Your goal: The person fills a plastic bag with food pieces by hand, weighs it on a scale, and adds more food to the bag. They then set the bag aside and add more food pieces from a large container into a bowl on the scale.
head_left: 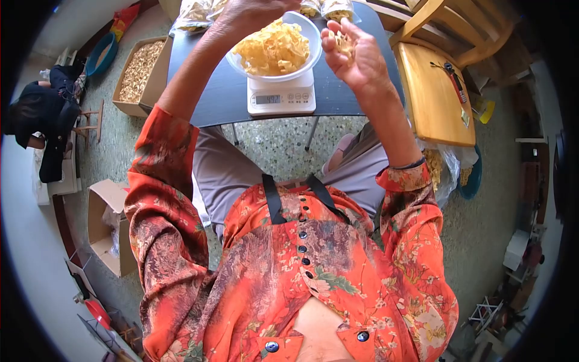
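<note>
A translucent white bowl (315, 45) heaped with crinkled pale-yellow dried flakes (274, 48) sits on a white kitchen scale (281, 96). The scale's digits look like 492. My left hand (262, 8) is above the far left side of the bowl, partly cut off by the top edge of the view, so its fingertips are hidden. Just right of the bowl, my right hand (360, 60) is turned palm up, fingers curled around a few small dried flakes (342, 45).
Filled clear bags (194, 15) stand at the back of the dark table (211, 72). A wooden chair (431, 90) holding a red-handled tool (456, 84) is on the right. A carton of dried pieces (142, 71) is on the left, near another person (45, 114).
</note>
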Tool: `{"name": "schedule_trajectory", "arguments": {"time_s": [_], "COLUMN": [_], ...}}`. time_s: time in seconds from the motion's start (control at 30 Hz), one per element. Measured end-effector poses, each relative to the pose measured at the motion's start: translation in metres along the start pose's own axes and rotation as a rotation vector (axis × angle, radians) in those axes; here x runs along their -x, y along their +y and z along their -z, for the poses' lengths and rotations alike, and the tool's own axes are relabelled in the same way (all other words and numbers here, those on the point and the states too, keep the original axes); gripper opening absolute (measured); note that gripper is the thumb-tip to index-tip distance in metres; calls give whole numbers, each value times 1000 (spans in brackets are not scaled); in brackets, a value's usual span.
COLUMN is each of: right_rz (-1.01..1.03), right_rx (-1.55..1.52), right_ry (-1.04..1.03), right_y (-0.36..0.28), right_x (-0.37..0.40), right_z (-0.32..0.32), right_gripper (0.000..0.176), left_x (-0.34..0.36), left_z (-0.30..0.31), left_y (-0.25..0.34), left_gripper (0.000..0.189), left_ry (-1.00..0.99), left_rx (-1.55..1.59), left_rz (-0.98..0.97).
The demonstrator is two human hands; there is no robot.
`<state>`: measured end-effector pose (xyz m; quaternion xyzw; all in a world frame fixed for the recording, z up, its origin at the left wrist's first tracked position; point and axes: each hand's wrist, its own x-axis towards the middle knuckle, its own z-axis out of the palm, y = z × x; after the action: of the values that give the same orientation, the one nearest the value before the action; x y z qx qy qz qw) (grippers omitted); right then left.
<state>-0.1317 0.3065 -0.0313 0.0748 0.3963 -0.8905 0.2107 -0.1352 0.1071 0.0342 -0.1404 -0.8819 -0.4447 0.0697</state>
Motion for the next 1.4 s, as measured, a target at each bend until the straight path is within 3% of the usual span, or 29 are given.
{"name": "schedule_trajectory", "arguments": {"time_s": [0.03, 0.1, 0.23, 0.3, 0.33, 0.4, 0.43, 0.5, 0.63, 0.73, 0.8, 0.9, 1.03, 1.1, 1.13, 1.17, 1.27, 1.4], "right_rz": [-2, -20, 55, 153, 153, 64, 65, 107, 202, 172, 5, -30, 13, -25, 39, 48, 36, 26], "right_rx": [-26, -7, 239, 86, 88, -35, -35, 99, 161, 233, 247, 186, -28, 282, 260, 259, 286, 301], "right_ry": [4, -37, -251, -530, -529, -654, -654, -566, -603, -569, -401, -462, -571, -321, -201, -200, -78, -66], "right_y": [0, 2, 9, 19, 18, 14, 13, 12, 14, 12, 9, 8, 7, -2, 2, 0, 0, -3], "right_x": [-2, -6, -6, -13, -15, -18, -17, -17, -12, -13, -18, -19, -12, -11, 0, 0, -1, -4], "right_z": [-3, -2, 1, 10, 11, 9, 6, 2, 1, -3, -6, -7, -12, -20, -37, -37, -33, -18], "right_gripper": [32, 36, 43, 46, 46, 53, 53, 57, 53, 52, 46, 39, 42, 47, 55, 55, 51, 43], "left_x": [5, 10, 20, 22, 23, 24, 24, 24, 24, 22, 23, 22, 21, 15, 13, 9, 5, -5], "left_z": [0, -1, -11, -14, -12, -7, -6, -4, -7, -5, -6, -5, -5, -3, -2, 1, 8, 12], "left_y": [9, 23, 31, 29, 29, 30, 30, 29, 14, 14, 18, 23, 16, 10, 7, 4, 2, -22], "left_gripper": [16, 18, 17, 16, 16, 12, 12, 10, 9, 10, 12, 14, 15, 15, 16, 16, 15, 13], "left_ry": [-2, -206, -289, -180, -179, -320, -320, -214, -130, -164, -206, -194, -116, -46, -42, -43, -109, -84], "left_rx": [1, 13, -57, -155, -154, -17, -17, -305, -207, -290, -110, -272, -202, -165, -184, -185, 80, 159], "left_rz": [9, -319, -321, -333, -334, -199, -200, -263, -298, -264, -179, -154, -221, -193, -203, -212, 58, 7]}}
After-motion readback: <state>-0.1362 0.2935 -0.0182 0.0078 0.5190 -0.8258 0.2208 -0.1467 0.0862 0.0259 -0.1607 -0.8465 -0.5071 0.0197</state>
